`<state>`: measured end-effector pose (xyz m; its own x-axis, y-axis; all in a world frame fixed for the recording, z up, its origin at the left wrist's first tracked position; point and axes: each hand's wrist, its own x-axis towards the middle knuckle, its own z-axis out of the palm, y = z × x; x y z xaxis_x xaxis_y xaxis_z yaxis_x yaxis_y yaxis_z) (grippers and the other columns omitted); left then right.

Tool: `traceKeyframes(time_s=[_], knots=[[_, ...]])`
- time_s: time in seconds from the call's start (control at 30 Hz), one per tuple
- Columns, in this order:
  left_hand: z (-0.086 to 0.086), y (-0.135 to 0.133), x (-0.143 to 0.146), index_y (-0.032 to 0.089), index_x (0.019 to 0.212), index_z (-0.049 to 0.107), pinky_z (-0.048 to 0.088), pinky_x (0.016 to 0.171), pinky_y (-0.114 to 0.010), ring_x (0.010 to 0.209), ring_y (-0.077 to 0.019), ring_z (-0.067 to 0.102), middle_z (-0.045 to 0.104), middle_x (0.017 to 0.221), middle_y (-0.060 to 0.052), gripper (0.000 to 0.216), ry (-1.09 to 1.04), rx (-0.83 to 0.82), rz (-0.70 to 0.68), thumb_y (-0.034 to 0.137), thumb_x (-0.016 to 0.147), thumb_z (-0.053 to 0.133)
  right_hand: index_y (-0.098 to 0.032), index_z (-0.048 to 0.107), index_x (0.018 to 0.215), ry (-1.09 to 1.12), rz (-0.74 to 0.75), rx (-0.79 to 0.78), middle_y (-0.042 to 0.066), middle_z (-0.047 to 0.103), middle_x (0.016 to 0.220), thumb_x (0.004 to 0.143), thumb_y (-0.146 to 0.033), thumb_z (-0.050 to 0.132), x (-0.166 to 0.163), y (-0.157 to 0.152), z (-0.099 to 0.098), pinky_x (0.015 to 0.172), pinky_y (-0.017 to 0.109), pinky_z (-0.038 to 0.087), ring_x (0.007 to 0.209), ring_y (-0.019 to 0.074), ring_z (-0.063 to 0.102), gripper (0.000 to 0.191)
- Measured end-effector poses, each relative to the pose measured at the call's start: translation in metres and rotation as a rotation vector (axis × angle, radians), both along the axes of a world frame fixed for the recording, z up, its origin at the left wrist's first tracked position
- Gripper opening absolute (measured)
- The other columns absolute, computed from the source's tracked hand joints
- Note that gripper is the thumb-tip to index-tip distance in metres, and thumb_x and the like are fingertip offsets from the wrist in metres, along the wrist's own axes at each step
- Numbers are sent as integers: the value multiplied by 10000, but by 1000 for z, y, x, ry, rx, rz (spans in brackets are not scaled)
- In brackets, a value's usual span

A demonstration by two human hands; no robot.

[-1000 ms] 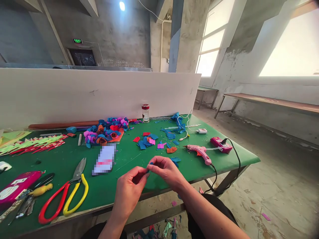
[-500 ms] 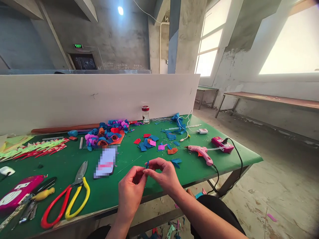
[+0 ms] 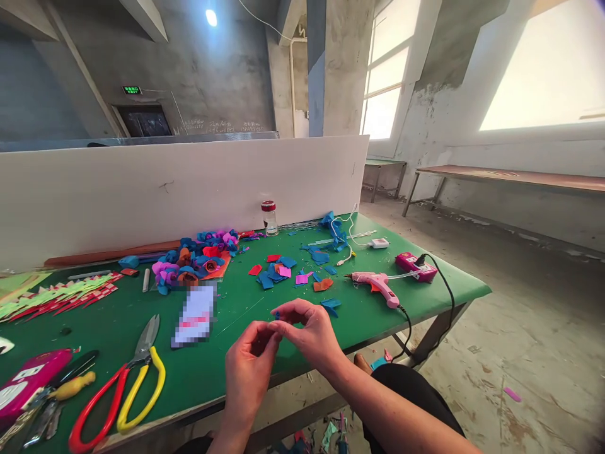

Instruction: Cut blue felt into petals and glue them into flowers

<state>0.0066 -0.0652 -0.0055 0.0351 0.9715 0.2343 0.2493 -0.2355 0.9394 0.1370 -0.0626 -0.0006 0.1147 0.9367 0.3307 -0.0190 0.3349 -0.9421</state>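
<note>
Pinching a small blue piece (image 3: 277, 316) between thumb and fingers, the right hand (image 3: 312, 331) meets the left hand (image 3: 249, 359) above the near part of the green table (image 3: 193, 375). The left fingertips are drawn together just below the piece; whether they grip it too, I cannot tell. Cut scraps (image 3: 267, 281) lie beyond, the pink glue gun (image 3: 378, 284) rests rightward, and scissors (image 3: 140, 356) lie leftward.

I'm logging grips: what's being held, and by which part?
A small blue piece, where the left hand and right hand meet; its gripped part is too hidden to tell.
</note>
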Motion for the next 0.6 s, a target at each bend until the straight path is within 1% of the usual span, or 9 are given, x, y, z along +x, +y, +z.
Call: traceKeyframes(time_s=[0.07,0.13,0.23,0.27,0.3,0.37,0.43,0.5,0.6], knots=[[1,-1,2,195,764,669,409,537,-207,594,-134,542,653,652,7,250,-11,-17,-6,412,675,756,-181,708,741,27,-3,-14,34,683,733,715,-377,741,2,0,4,651,275,483,673,160,604,200],[1,-1,3,188,735,657,389,508,-202,550,-113,502,632,615,16,252,-63,-61,-14,381,639,790,-176,691,715,104,-22,-24,28,651,683,777,-454,672,7,2,8,626,269,458,632,145,570,285],[1,3,3,180,728,622,358,450,-198,503,-94,462,632,609,14,305,-305,-202,-58,392,614,809,-164,676,697,242,-58,-53,15,594,619,831,-547,571,18,7,10,613,260,431,588,121,518,419],[1,4,1,177,730,611,345,435,-191,496,-87,453,639,622,10,319,-398,-252,-72,394,611,812,-160,673,687,245,-29,-77,12,589,612,822,-558,577,21,8,9,608,255,424,578,113,508,431],[1,6,0,172,724,603,336,429,-182,493,-76,444,641,632,9,326,-478,-294,-81,386,606,819,-156,673,680,219,30,-112,11,596,615,808,-563,593,23,9,8,596,248,414,565,105,497,434],[1,9,-4,158,699,596,333,442,-158,496,-49,422,615,621,28,322,-582,-341,-73,336,590,840,-147,692,706,107,213,-199,18,636,661,776,-558,633,24,9,4,556,235,389,540,87,482,422],[0,11,-6,150,682,597,363,483,-144,513,-36,431,578,603,50,310,-648,-363,-58,292,580,853,-147,720,788,18,368,-275,19,668,707,729,-542,692,20,6,-1,507,219,354,511,73,476,401],[-2,12,-8,151,676,597,398,515,-157,527,-46,462,562,589,54,302,-682,-388,-78,288,589,851,-148,728,829,-6,435,-319,10,675,701,668,-520,756,14,2,-5,467,206,320,482,64,481,406],[-2,12,-10,147,706,623,421,515,-188,541,-67,494,591,631,29,287,-670,-413,-159,328,626,831,-140,720,773,47,444,-343,6,676,668,648,-525,768,5,-2,-8,433,196,303,441,53,481,407]])
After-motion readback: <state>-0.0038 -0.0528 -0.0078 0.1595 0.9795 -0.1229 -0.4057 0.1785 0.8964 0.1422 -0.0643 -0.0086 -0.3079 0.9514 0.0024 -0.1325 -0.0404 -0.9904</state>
